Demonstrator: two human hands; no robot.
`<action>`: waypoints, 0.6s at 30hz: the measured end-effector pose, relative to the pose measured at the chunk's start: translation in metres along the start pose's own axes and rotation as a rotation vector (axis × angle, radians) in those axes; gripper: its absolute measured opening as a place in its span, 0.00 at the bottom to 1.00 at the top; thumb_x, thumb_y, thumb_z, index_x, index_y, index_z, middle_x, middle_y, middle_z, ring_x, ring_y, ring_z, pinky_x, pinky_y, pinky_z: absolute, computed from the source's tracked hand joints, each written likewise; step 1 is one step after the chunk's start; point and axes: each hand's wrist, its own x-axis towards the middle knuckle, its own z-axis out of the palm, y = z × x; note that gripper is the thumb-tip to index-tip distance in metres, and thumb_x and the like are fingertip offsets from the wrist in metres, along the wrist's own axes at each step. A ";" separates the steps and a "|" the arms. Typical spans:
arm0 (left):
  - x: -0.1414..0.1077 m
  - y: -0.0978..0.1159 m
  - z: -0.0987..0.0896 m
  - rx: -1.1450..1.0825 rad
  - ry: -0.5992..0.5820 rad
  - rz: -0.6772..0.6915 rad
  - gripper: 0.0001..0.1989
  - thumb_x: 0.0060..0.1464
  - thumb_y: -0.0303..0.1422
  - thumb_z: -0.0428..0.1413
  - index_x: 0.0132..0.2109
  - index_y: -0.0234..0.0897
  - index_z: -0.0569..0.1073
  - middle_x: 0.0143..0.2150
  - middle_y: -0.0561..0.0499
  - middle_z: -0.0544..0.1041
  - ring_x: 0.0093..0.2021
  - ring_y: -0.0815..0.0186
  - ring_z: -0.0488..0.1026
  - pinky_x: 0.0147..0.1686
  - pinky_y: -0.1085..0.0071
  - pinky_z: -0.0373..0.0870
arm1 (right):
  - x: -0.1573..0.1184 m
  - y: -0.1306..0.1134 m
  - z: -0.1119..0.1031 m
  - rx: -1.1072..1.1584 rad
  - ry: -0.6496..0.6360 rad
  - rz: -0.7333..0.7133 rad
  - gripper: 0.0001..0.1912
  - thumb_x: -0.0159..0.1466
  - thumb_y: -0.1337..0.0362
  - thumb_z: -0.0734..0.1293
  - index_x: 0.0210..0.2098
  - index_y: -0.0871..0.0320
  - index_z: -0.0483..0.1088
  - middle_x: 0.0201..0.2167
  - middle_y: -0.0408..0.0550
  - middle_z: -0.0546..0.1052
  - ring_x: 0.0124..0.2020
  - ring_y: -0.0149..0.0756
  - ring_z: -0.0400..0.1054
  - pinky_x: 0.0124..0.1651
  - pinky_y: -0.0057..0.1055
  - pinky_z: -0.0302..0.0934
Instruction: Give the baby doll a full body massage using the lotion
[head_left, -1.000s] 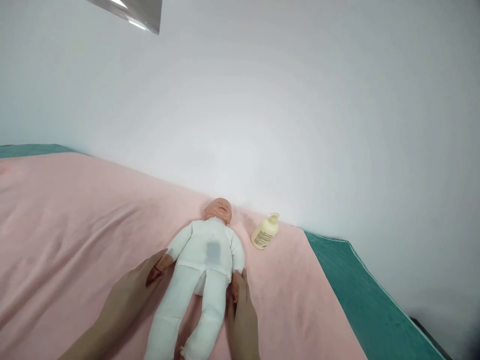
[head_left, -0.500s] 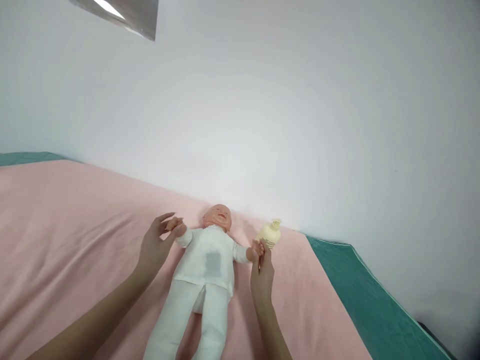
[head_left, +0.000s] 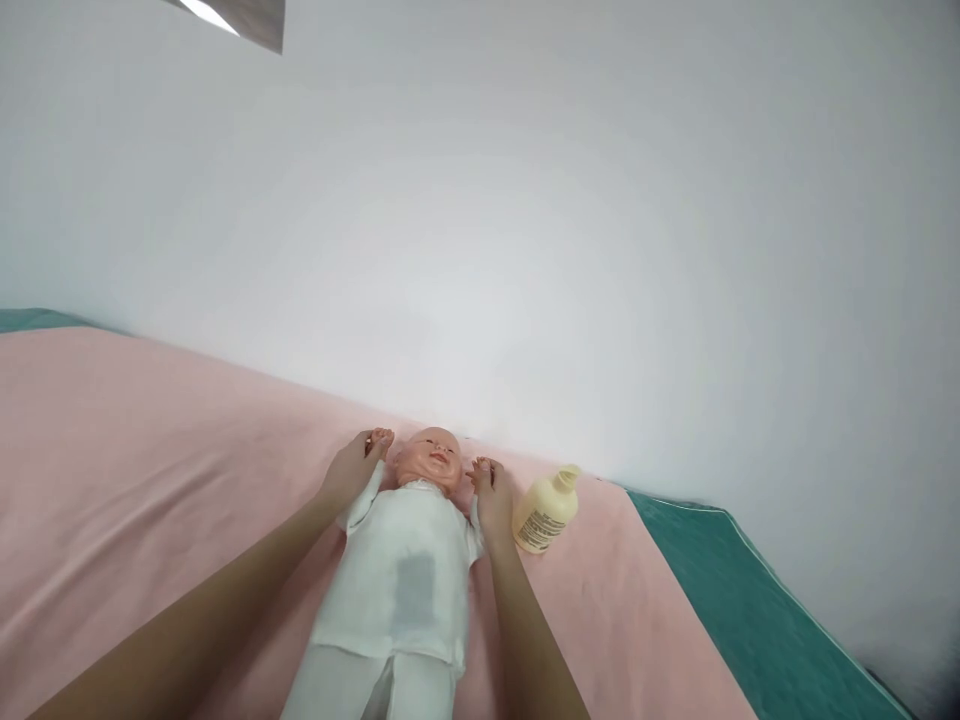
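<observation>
A baby doll (head_left: 409,570) in a white top and white trousers lies on its back on a pink cloth (head_left: 187,440). Its arms are bent up beside its head. My left hand (head_left: 352,470) is closed around the doll's hand on the left of the picture. On the other side, my right hand (head_left: 493,503) grips the doll's other hand, with small fingers showing past mine. A pale yellow pump bottle (head_left: 547,508) with printed text stands just right of my right hand. The doll's lower legs are out of the picture.
A white wall (head_left: 525,220) rises right behind the doll's head. Green sheeting (head_left: 720,580) shows past the pink cloth on the right, and a strip of it at the far left. A greyish panel (head_left: 255,20) hangs at the top left.
Both my hands have carried the doll's hands from out at its sides upward and inward to beside its head. The bottle, partly covered before, now shows fully. The view has shifted slightly.
</observation>
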 end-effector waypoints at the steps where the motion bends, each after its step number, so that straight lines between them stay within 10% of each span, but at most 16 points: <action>1: 0.004 -0.005 0.002 0.045 -0.022 -0.008 0.22 0.60 0.48 0.43 0.36 0.37 0.73 0.36 0.45 0.79 0.36 0.56 0.75 0.32 0.67 0.64 | 0.006 0.006 0.000 0.001 -0.011 0.028 0.16 0.63 0.54 0.58 0.39 0.58 0.69 0.41 0.54 0.78 0.38 0.41 0.75 0.40 0.35 0.66; 9: 0.008 -0.013 0.008 0.111 -0.060 -0.027 0.19 0.60 0.45 0.44 0.33 0.38 0.73 0.35 0.44 0.79 0.35 0.56 0.75 0.31 0.68 0.62 | 0.022 0.036 0.004 0.023 -0.044 0.123 0.12 0.56 0.55 0.64 0.32 0.58 0.69 0.34 0.53 0.79 0.36 0.44 0.75 0.37 0.35 0.67; 18: -0.032 0.019 -0.010 -0.107 0.240 0.037 0.20 0.58 0.48 0.48 0.50 0.41 0.71 0.44 0.48 0.79 0.41 0.59 0.75 0.37 0.68 0.68 | -0.030 -0.002 -0.008 0.055 0.119 -0.091 0.20 0.61 0.55 0.62 0.50 0.57 0.66 0.51 0.53 0.74 0.52 0.41 0.69 0.54 0.36 0.62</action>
